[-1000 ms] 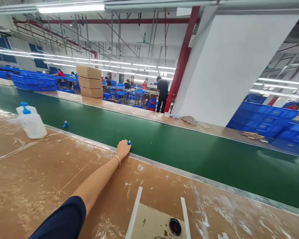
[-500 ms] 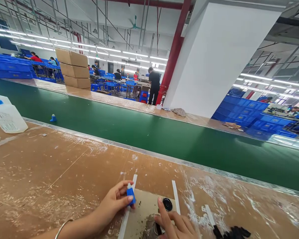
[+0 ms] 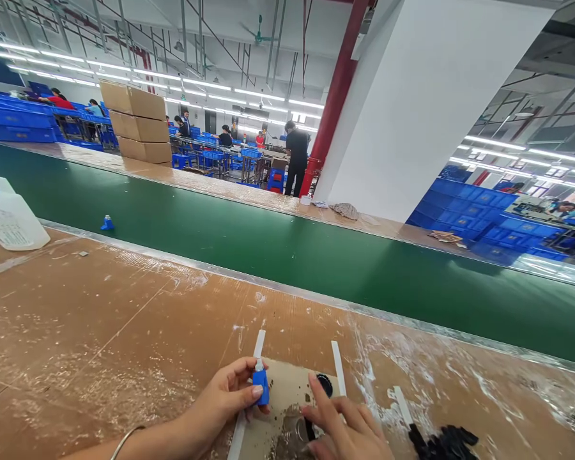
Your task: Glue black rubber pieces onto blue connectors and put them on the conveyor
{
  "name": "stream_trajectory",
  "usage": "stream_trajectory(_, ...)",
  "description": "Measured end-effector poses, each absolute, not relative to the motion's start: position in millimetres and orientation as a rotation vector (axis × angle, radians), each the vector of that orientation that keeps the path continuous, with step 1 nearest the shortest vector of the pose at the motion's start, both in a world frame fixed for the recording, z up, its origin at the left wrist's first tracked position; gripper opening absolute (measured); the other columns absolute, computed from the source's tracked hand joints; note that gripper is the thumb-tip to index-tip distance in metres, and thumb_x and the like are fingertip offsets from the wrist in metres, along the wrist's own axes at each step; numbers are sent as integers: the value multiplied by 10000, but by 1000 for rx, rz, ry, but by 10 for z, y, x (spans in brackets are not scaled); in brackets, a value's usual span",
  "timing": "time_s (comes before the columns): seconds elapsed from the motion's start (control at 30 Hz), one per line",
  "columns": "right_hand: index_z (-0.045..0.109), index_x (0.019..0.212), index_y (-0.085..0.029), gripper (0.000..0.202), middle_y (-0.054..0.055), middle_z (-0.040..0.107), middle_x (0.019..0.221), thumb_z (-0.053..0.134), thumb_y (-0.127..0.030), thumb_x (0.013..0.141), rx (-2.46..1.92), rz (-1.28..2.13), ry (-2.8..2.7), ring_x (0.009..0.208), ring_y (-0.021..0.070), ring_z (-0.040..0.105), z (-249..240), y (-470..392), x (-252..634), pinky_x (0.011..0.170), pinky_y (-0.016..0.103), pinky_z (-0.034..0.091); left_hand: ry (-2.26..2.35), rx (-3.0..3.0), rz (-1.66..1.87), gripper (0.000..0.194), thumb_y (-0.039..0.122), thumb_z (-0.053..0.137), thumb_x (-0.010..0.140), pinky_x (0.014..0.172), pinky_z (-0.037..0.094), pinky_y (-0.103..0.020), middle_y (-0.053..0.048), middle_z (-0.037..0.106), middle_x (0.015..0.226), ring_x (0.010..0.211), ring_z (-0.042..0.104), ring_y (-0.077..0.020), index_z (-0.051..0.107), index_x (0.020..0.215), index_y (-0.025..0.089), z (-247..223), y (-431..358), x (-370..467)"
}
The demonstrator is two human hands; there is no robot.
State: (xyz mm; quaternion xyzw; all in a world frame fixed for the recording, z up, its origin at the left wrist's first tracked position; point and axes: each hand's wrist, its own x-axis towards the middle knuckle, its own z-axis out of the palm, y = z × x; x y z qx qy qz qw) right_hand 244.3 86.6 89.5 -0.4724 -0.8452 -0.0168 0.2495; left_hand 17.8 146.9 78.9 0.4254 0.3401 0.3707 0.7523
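My left hand [image 3: 230, 396] grips a small blue piece with a whitish tip [image 3: 260, 386], held upright between thumb and fingers. At the lower centre my right hand [image 3: 347, 425] has its index finger stretched forward beside a black round cap [image 3: 324, 384]. The thumb and other fingers are curled near a dark rod-like part above a clear round container [image 3: 292, 437]; whether they grip it is unclear. Both lie on a stained beige sheet [image 3: 280, 377] between two white strips.
A green belt [image 3: 268, 236] crosses beyond the table, carrying another blue piece [image 3: 107, 223]. White jugs [image 3: 16, 220] stand at the left. A black crumpled bundle [image 3: 448, 443] lies at the lower right. Cartons [image 3: 141, 121] and people are farther back.
My left hand has shifted slightly right with the blue piece, which is now more upright. My right hand has moved a little to the right. The blue piece on the belt appears slightly farther right.
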Motion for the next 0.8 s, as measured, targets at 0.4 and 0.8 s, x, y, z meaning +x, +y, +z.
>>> stream_trajectory(0.4,83,1458,-292,560,-68,669,1013,282,-558,1008,-1290,234,-2041,950,195,587,1275,778,2233,804,332,458,573,592,750,572,207,718,736,792,507,-391,-80,618,1051,878,647,-234,475,1251,251,911,1132,280)
stream_trajectory(0.8,114,1463,-228,541,-35,679,987,261,-512,1027,-1212,169,-2113,880,202,615,1159,848,2101,717,313,502,516,575,767,480,196,744,710,792,499,-361,-73,598,1040,822,612,-175,563,1154,220,958,1083,260)
